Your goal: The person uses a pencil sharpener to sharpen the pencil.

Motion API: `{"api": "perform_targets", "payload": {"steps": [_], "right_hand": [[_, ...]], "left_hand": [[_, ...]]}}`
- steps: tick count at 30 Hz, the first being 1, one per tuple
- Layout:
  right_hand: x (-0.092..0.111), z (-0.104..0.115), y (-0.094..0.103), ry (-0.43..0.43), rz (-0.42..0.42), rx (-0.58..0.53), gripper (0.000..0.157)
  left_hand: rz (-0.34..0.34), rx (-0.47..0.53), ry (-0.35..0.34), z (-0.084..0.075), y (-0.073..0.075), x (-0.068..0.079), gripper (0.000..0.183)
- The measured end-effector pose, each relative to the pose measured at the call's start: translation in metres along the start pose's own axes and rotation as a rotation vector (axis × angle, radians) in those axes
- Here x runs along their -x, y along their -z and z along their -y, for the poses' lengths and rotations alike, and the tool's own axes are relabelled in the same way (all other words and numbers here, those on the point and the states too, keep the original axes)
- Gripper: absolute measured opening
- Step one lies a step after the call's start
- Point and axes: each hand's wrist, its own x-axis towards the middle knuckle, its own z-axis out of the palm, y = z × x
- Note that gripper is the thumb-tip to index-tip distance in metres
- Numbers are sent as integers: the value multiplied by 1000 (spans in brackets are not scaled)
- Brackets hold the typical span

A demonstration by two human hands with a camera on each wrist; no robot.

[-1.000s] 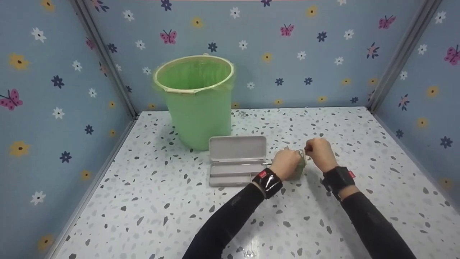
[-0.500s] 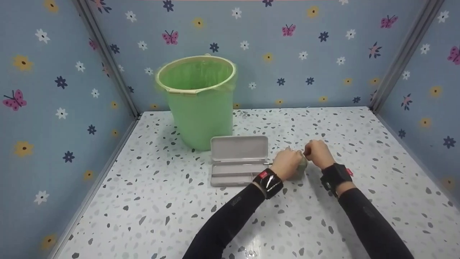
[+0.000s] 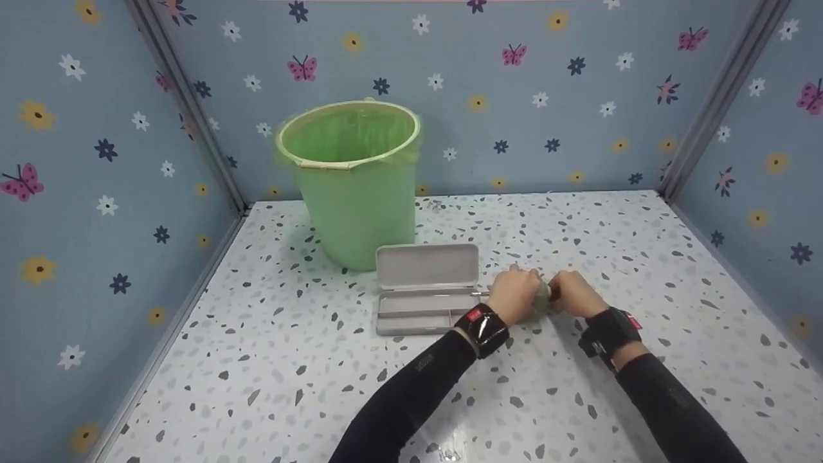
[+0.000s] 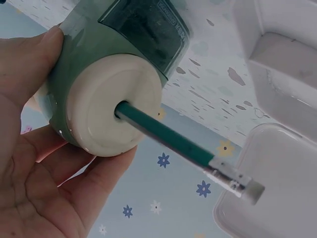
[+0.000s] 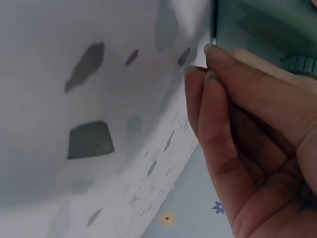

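Note:
My left hand (image 3: 514, 294) grips a green pencil sharpener (image 4: 79, 64) with a round cream front, thumb on one side and fingers on the other. A green pencil (image 4: 168, 139) is in the sharpener's front hole, its metal band and eraser end sticking out. My right hand (image 3: 577, 294) is at the sharpener's far right side, with thumb and fingertips pinched together at the crank. Those fingers mostly hide the crank handle; a cream part (image 5: 247, 57) shows behind the thumb. Left of my left hand lies an opened grey pencil case (image 3: 427, 265).
A green bin (image 3: 363, 215) with a liner over its rim stands behind the case, to the left. Patterned blue panels (image 3: 488, 116) enclose the speckled white table (image 3: 289, 386) at the back and sides.
My right hand has shifted slightly down and around at the sharpener's side, from above the crank to lower beside it. My left hand and the sharpener stay nearly still.

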Motion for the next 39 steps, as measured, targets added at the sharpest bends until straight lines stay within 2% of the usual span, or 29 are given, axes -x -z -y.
{"api": "perform_targets", "payload": {"steps": [4,11,18,24,29,34,39], "right_hand": [[12,3,2,-3,-21,16,16],[32,17,12,-18,15,-34,8],[38,28,27,60,-75,20,7],[33,32,37,77,-161,32,8],[21,35,38,76,-247,68,8],[5,36,32,34,-288,96,6],[-9,28,23,22,-326,108,5]], "left_hand": [[-31,-7,30,-3,2,1,18],[-24,-50,57,-5,3,1,28],[-2,-38,65,-5,3,-3,23],[23,-37,71,-7,5,-6,15],[14,-18,77,-6,3,-8,24],[-23,-63,74,-5,1,-8,20],[-23,-109,76,-5,2,-7,18]]}}
